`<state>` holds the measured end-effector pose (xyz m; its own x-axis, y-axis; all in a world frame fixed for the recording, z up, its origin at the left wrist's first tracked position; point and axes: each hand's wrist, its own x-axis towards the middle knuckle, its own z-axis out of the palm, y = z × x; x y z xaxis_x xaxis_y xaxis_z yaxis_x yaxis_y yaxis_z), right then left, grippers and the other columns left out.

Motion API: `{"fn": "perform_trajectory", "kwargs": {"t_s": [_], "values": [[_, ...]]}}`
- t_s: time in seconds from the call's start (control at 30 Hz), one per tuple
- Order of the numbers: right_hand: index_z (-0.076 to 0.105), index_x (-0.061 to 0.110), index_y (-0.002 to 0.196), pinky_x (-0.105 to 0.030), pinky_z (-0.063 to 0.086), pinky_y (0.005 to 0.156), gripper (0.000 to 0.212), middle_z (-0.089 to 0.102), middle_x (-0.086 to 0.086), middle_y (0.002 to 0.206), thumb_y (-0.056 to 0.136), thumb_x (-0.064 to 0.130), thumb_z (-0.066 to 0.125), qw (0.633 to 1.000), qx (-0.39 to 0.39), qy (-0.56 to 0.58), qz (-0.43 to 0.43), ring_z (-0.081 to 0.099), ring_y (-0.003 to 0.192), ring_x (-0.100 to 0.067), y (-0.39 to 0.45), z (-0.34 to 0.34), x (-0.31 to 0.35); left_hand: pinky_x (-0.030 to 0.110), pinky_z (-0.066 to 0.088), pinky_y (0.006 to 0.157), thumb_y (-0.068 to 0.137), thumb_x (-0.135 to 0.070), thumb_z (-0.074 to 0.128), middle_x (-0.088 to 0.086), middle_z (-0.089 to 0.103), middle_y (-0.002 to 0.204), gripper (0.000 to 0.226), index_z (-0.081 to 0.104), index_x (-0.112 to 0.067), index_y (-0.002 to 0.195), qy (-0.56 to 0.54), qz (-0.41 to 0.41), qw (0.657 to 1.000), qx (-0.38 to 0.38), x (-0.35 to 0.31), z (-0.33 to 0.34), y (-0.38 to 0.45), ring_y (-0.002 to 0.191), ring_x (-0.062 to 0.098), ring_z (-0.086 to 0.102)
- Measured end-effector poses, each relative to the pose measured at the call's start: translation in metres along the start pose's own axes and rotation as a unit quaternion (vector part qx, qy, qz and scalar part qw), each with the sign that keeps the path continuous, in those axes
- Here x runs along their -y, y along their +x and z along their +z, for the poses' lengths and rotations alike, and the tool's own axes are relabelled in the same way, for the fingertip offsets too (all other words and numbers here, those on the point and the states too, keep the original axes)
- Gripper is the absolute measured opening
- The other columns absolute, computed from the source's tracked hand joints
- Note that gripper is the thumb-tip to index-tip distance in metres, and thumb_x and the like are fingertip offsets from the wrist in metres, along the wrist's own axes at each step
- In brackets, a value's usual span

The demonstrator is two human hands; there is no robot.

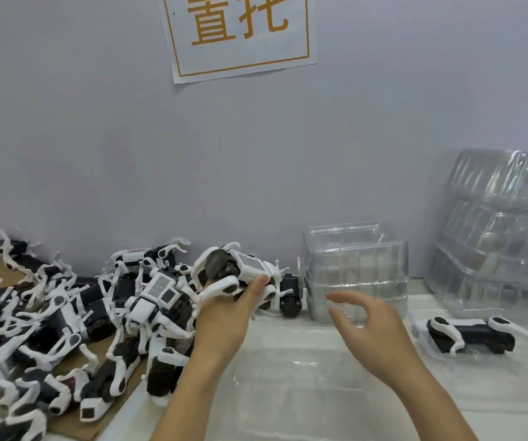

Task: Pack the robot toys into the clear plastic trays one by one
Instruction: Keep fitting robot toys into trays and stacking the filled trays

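Now the left hand (224,316) grips one robot toy (240,272) just above the toy pile (65,313). The right hand (374,326) is loosely open and holds nothing, right of the toy. Hold the toy's body, not its thin legs, then lay it flat in the clear tray (288,377) below it.

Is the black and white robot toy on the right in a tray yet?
Yes, black and white robot toy lies inside a clear plastic tray.

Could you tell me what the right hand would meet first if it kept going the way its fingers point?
Probably the stack of clear plastic trays beyond the right hand, though depth is uncertain.
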<state>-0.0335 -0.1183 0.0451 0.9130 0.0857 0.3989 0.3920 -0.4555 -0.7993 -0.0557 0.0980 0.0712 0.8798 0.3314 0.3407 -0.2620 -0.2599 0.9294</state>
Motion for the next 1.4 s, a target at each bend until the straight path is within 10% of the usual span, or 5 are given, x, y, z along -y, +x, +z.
{"fn": "perform_trajectory", "kwargs": {"t_s": [0.13,0.5,1.1,1.27,1.4], "values": [[0.068,0.043,0.096,0.001,0.038,0.076,0.023,0.069,0.027,0.091,0.091,0.021,0.067,0.997,-0.032,0.026,-0.067,0.059,0.095,0.012,0.007,0.003,0.031,0.044,0.054,0.095,0.078,-0.05,0.076,-0.007,0.076,0.093,0.025,0.076,-0.027,0.088,-0.011,0.014,1.0,0.006,-0.001,0.006,-0.005,0.095,0.008,0.071],[0.072,0.037,0.103,-0.036,0.059,0.079,0.052,0.075,0.005,0.094,0.082,0.078,0.047,0.963,0.134,0.234,0.027,0.072,0.083,-0.016,0.015,-0.006,0.075,0.038,0.051,0.072,0.064,-0.027,0.093,-0.004,0.048,0.103,0.059,0.059,-0.039,0.111,0.312,0.274,0.903,-0.11,-0.007,0.017,-0.007,0.093,0.02,0.051],[0.069,0.038,0.098,-0.026,0.055,0.078,0.027,0.071,0.022,0.087,0.087,0.013,0.073,0.993,0.018,0.111,-0.021,0.07,0.083,-0.01,0.022,0.006,0.043,0.033,0.053,0.083,0.07,-0.021,0.088,-0.001,0.045,0.12,0.068,0.054,-0.025,0.129,0.375,0.298,0.876,-0.052,-0.003,0.028,-0.003,0.107,0.02,0.042],[0.071,0.033,0.103,-0.027,0.052,0.073,0.033,0.074,0.002,0.096,0.091,0.002,0.066,0.971,-0.037,0.234,0.04,0.074,0.086,-0.02,0.025,-0.007,0.032,0.019,0.034,0.104,0.079,-0.026,0.073,-0.02,0.038,0.138,0.07,0.039,-0.042,0.139,0.123,0.147,0.98,0.045,-0.003,0.015,0.003,0.131,-0.001,0.035],[0.07,0.03,0.106,-0.036,0.057,0.085,0.039,0.073,0.0,0.103,0.092,-0.005,0.06,0.957,0.046,0.285,0.02,0.072,0.095,-0.023,0.022,-0.007,0.033,0.046,0.055,0.094,0.089,-0.033,0.065,0.002,0.059,0.133,0.045,0.053,-0.035,0.132,-0.206,-0.072,0.973,0.076,-0.012,0.01,0.003,0.116,0.023,0.063]]}}
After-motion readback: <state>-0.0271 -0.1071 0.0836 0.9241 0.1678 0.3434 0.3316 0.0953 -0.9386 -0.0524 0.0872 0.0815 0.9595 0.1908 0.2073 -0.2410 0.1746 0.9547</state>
